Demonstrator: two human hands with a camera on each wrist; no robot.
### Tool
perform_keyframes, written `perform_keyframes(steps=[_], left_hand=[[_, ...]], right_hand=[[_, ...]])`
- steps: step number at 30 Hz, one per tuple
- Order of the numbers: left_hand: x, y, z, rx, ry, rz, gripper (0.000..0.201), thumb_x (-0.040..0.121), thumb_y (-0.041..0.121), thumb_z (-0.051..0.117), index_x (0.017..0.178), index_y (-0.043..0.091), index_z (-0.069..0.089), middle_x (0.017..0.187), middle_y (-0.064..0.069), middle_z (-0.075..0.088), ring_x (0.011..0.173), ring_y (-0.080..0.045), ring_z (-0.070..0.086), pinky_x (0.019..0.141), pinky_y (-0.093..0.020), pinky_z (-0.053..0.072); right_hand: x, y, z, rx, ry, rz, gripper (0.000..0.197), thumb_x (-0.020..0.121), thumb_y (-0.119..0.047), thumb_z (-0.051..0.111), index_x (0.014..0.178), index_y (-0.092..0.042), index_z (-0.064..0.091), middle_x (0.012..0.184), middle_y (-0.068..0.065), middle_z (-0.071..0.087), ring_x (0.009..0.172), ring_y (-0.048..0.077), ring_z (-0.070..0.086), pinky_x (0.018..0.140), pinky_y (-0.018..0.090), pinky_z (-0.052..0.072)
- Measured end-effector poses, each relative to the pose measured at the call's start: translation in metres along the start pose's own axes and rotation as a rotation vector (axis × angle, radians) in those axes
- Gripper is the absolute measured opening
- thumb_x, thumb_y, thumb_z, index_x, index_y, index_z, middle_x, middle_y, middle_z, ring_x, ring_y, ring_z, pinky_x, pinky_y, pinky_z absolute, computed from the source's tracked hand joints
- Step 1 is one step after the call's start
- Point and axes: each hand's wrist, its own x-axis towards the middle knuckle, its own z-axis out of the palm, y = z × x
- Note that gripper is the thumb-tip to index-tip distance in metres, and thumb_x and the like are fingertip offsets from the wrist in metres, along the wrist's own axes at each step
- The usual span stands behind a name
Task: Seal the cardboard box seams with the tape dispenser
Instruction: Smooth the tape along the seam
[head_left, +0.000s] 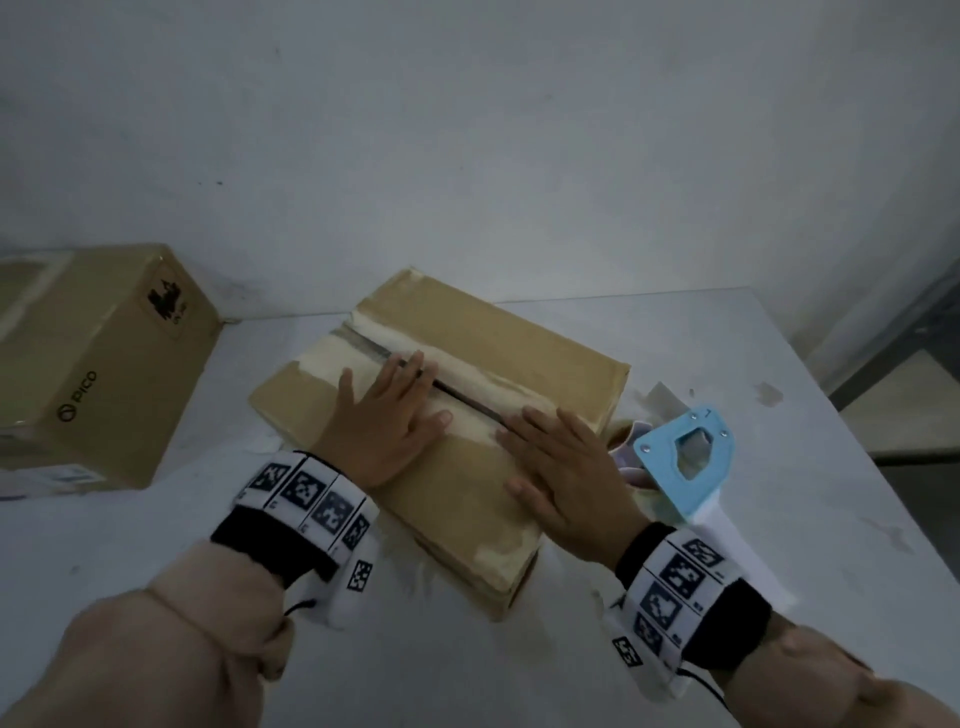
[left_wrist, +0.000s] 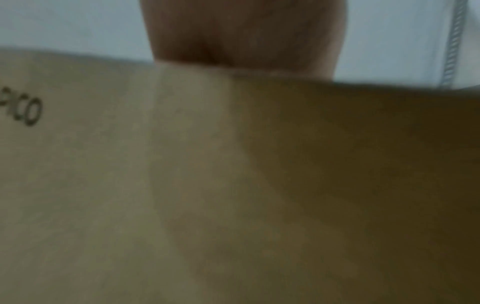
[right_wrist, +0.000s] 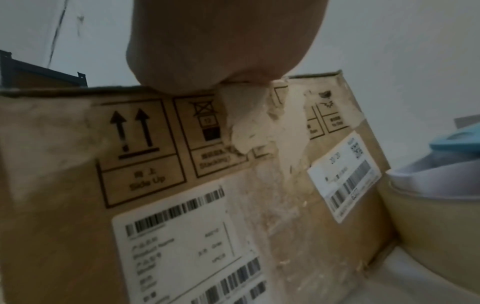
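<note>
A flat cardboard box (head_left: 498, 343) lies at the middle of the white table, its top flaps meeting at a dark centre seam (head_left: 457, 392) edged with torn pale paper. My left hand (head_left: 387, 415) lies flat on the near flap, fingers straight and reaching the seam. My right hand (head_left: 558, 470) presses flat on the same flap nearer the box's right end. A light blue tape dispenser (head_left: 685, 460) with a roll of tape lies on the table just right of the box, untouched. The right wrist view shows the box's side (right_wrist: 182, 185) with labels and the tape roll (right_wrist: 436, 226) beside it.
A second, taller cardboard box (head_left: 88, 364) printed PICO stands at the far left against the wall. The table's right edge (head_left: 852, 431) runs close behind the dispenser, with a dark shelf frame (head_left: 893, 364) beyond it. Bare tabletop (head_left: 467, 670) lies in front of the box.
</note>
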Motion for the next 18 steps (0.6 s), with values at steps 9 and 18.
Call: perform_keyframes(steps=[9, 18], left_hand=[[0.039, -0.064, -0.007, -0.037, 0.088, -0.172, 0.067, 0.095, 0.053, 0.017, 0.149, 0.020, -0.004, 0.158, 0.005, -0.011, 0.145, -0.008, -0.006, 0.119, -0.040, -0.003], [0.050, -0.077, -0.002, -0.017, 0.146, -0.161, 0.063, 0.097, 0.047, 0.015, 0.149, 0.018, -0.003, 0.158, 0.004, -0.010, 0.146, -0.012, -0.007, 0.118, -0.037, 0.003]], right_hand=[[-0.001, 0.009, -0.006, -0.074, -0.193, -0.074, 0.060, 0.097, -0.054, 0.013, 0.139, -0.018, 0.035, 0.144, 0.002, 0.042, 0.134, 0.019, 0.029, 0.108, 0.034, 0.016], [0.027, -0.009, -0.028, -0.147, -0.415, -0.049, 0.092, 0.078, -0.075, 0.001, 0.147, -0.017, 0.014, 0.155, 0.001, 0.016, 0.143, 0.018, 0.015, 0.114, 0.028, -0.001]])
